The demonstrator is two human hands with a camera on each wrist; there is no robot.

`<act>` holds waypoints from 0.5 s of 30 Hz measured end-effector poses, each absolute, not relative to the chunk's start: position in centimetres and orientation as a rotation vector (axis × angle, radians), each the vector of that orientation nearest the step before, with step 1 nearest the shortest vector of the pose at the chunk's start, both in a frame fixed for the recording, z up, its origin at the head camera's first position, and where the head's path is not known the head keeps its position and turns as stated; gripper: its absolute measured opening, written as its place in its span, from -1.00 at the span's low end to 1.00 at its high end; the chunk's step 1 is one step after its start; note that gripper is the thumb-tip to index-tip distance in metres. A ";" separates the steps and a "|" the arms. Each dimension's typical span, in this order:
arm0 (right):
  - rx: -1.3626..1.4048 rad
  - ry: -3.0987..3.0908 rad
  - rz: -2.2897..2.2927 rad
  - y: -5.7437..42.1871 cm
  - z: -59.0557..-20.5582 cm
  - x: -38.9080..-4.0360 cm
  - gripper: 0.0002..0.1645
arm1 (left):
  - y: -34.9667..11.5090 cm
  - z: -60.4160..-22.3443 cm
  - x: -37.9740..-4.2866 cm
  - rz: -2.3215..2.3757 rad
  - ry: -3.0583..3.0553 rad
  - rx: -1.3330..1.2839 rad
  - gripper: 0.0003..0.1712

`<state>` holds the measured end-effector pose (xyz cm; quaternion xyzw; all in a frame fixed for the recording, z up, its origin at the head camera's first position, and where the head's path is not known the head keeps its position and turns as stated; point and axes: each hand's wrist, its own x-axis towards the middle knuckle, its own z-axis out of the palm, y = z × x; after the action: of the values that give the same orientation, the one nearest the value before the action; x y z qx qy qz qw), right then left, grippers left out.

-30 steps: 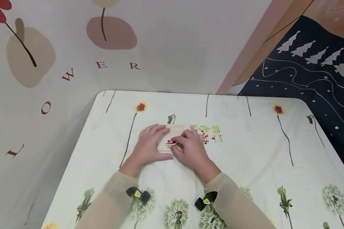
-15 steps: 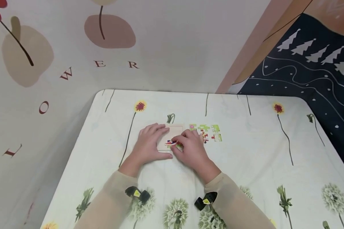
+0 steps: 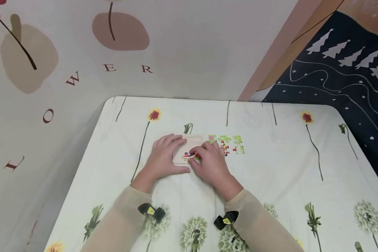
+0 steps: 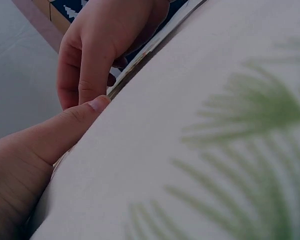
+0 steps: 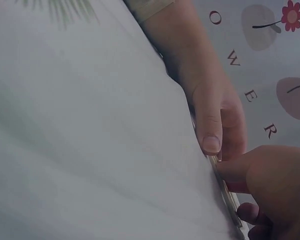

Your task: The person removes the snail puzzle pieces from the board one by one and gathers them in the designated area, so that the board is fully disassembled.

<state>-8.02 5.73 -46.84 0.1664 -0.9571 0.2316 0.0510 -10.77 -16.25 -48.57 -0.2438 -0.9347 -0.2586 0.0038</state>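
Observation:
A small pale puzzle board (image 3: 193,141) lies on the tablecloth in the middle of the head view, framed by both hands. My left hand (image 3: 165,155) rests along its left side, fingers stretched to the far edge and thumb out by the near edge. With curled index finger and thumb, my right hand (image 3: 209,161) pinches a colourful puzzle piece (image 3: 187,155) low on the board; the hand covers the board's right part. Both wrist views look nearly level with the table: the left thumb (image 4: 77,122) lies close to the right hand's fingertips, and the piece is hidden there.
Several loose green, red and white puzzle pieces (image 3: 237,140) lie in rows just right of the board, partly behind the right hand. A white flower-printed cloth (image 3: 271,157) covers the table. A wall with printed shapes and letters (image 3: 192,52) stands along the far edge.
Both hands hold almost the same pose, with the right fingertips staying at the piece. The head view has tilted slightly, so the table sits a little higher in it.

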 end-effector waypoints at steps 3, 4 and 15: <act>0.499 -2.933 0.735 5.7 -46.8 -8.1 -0.75 | -16.2 -48.6 -10.8 -0.811 -2.925 -0.768 0.21; 0.497 -2.940 0.745 5.7 -46.8 -8.1 -0.75 | -16.2 -48.6 -10.8 -0.811 -2.923 -0.769 0.21; 0.441 -2.998 0.828 5.3 -46.5 -8.1 -0.74 | -16.2 -48.5 -10.8 -0.810 -2.930 -0.762 0.20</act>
<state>-8.08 5.32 -46.48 0.1403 -0.9544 0.2637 -0.0001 -10.78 -16.18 -48.48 -0.2432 -0.9349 -0.2586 0.0037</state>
